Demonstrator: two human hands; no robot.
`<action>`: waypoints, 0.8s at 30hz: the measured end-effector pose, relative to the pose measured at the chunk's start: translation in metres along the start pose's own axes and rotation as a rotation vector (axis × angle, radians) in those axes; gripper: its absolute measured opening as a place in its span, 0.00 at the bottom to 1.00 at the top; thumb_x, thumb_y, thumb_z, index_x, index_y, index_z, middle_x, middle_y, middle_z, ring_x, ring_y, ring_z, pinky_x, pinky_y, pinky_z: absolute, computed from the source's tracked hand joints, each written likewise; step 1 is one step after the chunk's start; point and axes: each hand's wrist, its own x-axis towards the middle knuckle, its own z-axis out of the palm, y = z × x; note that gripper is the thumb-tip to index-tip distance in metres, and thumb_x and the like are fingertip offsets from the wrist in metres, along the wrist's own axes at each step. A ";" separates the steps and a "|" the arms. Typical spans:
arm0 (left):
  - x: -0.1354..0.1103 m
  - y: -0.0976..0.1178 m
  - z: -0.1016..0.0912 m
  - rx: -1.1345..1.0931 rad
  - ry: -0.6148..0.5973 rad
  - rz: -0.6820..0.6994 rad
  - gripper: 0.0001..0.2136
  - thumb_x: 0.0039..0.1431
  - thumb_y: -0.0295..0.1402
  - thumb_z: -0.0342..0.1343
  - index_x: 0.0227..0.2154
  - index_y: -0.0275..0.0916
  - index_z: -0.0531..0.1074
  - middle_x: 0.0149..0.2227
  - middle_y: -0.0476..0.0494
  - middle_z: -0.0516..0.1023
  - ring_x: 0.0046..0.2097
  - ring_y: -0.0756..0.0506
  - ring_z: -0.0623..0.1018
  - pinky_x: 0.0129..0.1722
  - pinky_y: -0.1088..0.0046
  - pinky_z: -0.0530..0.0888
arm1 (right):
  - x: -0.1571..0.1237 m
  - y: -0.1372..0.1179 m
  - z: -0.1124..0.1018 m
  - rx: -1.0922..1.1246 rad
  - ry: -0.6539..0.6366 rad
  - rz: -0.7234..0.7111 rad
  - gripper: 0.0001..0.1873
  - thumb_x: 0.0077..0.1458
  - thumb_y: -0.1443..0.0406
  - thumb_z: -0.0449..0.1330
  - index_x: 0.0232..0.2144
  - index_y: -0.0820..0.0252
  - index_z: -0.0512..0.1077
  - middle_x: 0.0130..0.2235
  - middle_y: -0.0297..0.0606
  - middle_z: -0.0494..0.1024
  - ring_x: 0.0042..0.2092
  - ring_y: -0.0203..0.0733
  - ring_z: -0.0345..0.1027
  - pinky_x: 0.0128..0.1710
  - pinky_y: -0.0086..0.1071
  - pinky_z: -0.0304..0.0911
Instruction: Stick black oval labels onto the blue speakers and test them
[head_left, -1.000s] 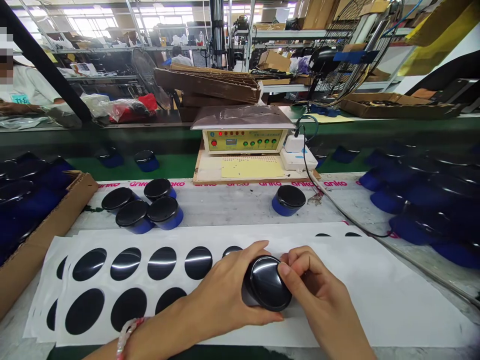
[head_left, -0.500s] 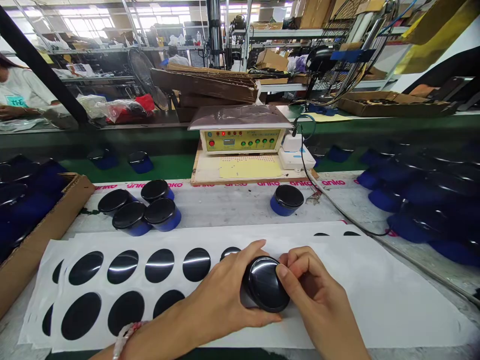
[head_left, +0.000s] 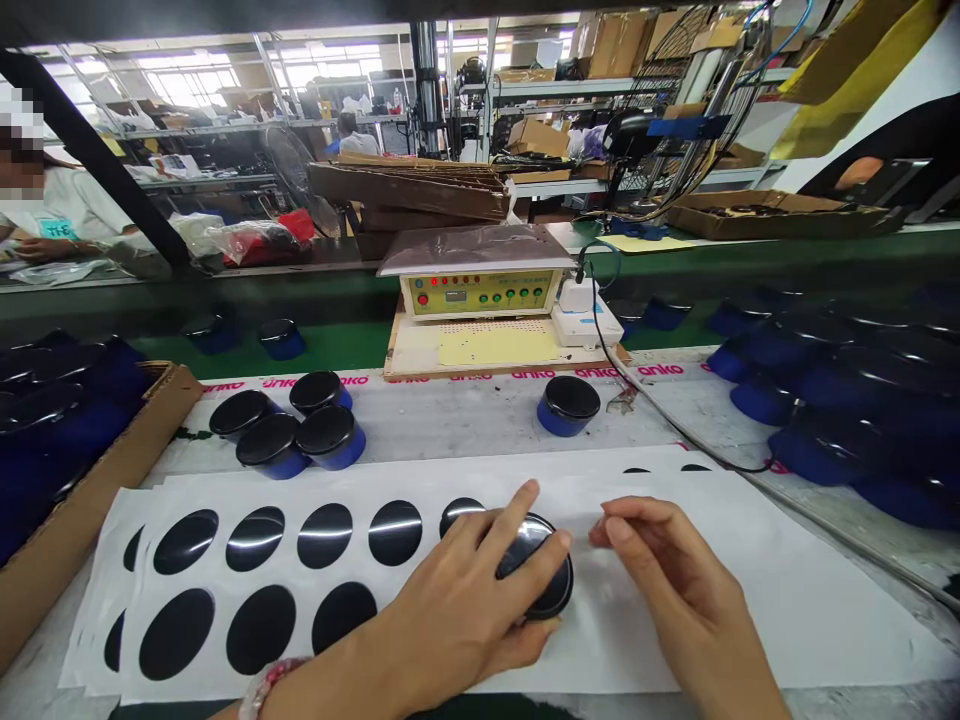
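My left hand (head_left: 465, 590) is closed around a round container with a glossy black top (head_left: 551, 590). Its fingers lie across that top and the thumb is at the near side, hiding much of the body. To the right, apart from the container, is my right hand (head_left: 675, 580), fingers curled and thumb and fingertips pinched together. Whether anything small is between those fingertips cannot be made out. Both hands are over a white sheet (head_left: 750, 570) bearing rows of black round stickers, such as one sticker (head_left: 261, 628) at the left.
Several blue containers with black tops, including one container (head_left: 568, 405), stand behind the sheet. More fill a cardboard box (head_left: 161, 410) at left and a cluster (head_left: 847, 400) at right. A control box (head_left: 480, 290) sits behind, its cable (head_left: 667, 420) crossing the right side.
My right hand has left the edge of the black top and moved right. My left fingers have come over the top of the container. The view has shifted slightly.
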 end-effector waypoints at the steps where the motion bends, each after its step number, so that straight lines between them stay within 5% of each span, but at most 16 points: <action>1: 0.001 0.004 -0.001 0.056 -0.003 0.030 0.27 0.58 0.33 0.55 0.60 0.45 0.56 0.65 0.31 0.53 0.52 0.33 0.73 0.46 0.55 0.76 | 0.000 0.001 -0.002 -0.090 -0.018 -0.084 0.10 0.62 0.56 0.52 0.40 0.53 0.68 0.37 0.37 0.77 0.40 0.42 0.74 0.37 0.32 0.70; 3: 0.006 0.005 -0.008 0.124 -0.006 0.074 0.24 0.60 0.32 0.52 0.59 0.51 0.58 0.64 0.38 0.57 0.52 0.34 0.73 0.46 0.56 0.76 | 0.000 0.007 -0.004 -0.300 -0.062 -0.275 0.13 0.62 0.59 0.51 0.47 0.53 0.67 0.48 0.41 0.76 0.50 0.46 0.70 0.46 0.38 0.69; 5: 0.018 -0.011 -0.026 0.148 -0.023 -0.021 0.24 0.60 0.34 0.51 0.59 0.57 0.58 0.62 0.45 0.62 0.55 0.37 0.72 0.50 0.59 0.75 | -0.002 0.017 -0.007 -0.534 -0.122 -0.471 0.23 0.61 0.58 0.53 0.57 0.53 0.62 0.57 0.43 0.70 0.57 0.51 0.64 0.51 0.45 0.65; 7: 0.038 -0.047 -0.055 0.182 -0.026 -0.300 0.24 0.59 0.39 0.53 0.58 0.59 0.58 0.60 0.49 0.63 0.57 0.40 0.70 0.54 0.62 0.73 | -0.004 0.029 -0.011 -0.742 -0.160 -0.627 0.33 0.59 0.56 0.55 0.64 0.54 0.52 0.61 0.44 0.64 0.59 0.55 0.61 0.51 0.49 0.65; 10: 0.071 -0.122 -0.105 0.306 0.079 -0.641 0.23 0.63 0.35 0.50 0.60 0.39 0.57 0.58 0.35 0.63 0.51 0.38 0.74 0.52 0.54 0.71 | -0.005 0.041 -0.022 -0.925 -0.149 -0.745 0.40 0.59 0.55 0.53 0.67 0.57 0.41 0.63 0.44 0.60 0.58 0.57 0.63 0.48 0.51 0.68; 13: 0.093 -0.183 -0.135 0.356 0.078 -0.826 0.17 0.62 0.36 0.54 0.53 0.37 0.65 0.53 0.39 0.69 0.49 0.41 0.74 0.47 0.55 0.73 | -0.001 0.044 -0.034 -1.015 -0.122 -0.801 0.43 0.60 0.54 0.52 0.68 0.61 0.35 0.61 0.46 0.62 0.56 0.56 0.65 0.45 0.49 0.71; 15: 0.097 -0.202 -0.140 0.357 0.049 -0.864 0.16 0.62 0.37 0.54 0.51 0.37 0.66 0.51 0.40 0.70 0.48 0.42 0.74 0.46 0.58 0.74 | 0.004 0.045 -0.041 -1.058 -0.119 -0.818 0.43 0.60 0.55 0.52 0.68 0.61 0.33 0.61 0.46 0.63 0.56 0.55 0.66 0.43 0.48 0.72; 20: 0.065 -0.184 -0.139 0.300 -0.062 -0.719 0.21 0.61 0.41 0.53 0.53 0.36 0.65 0.56 0.38 0.68 0.54 0.38 0.71 0.53 0.51 0.66 | 0.015 0.052 -0.053 -1.025 -0.074 -0.794 0.38 0.60 0.55 0.52 0.67 0.59 0.43 0.60 0.47 0.64 0.56 0.59 0.66 0.45 0.52 0.70; 24: 0.013 -0.152 -0.141 0.171 -0.272 -0.539 0.31 0.39 0.41 0.69 0.50 0.47 0.70 0.54 0.45 0.72 0.60 0.33 0.65 0.60 0.49 0.57 | 0.008 0.035 -0.043 -0.787 -0.058 -0.747 0.26 0.61 0.57 0.52 0.59 0.56 0.59 0.56 0.44 0.71 0.53 0.56 0.68 0.47 0.49 0.68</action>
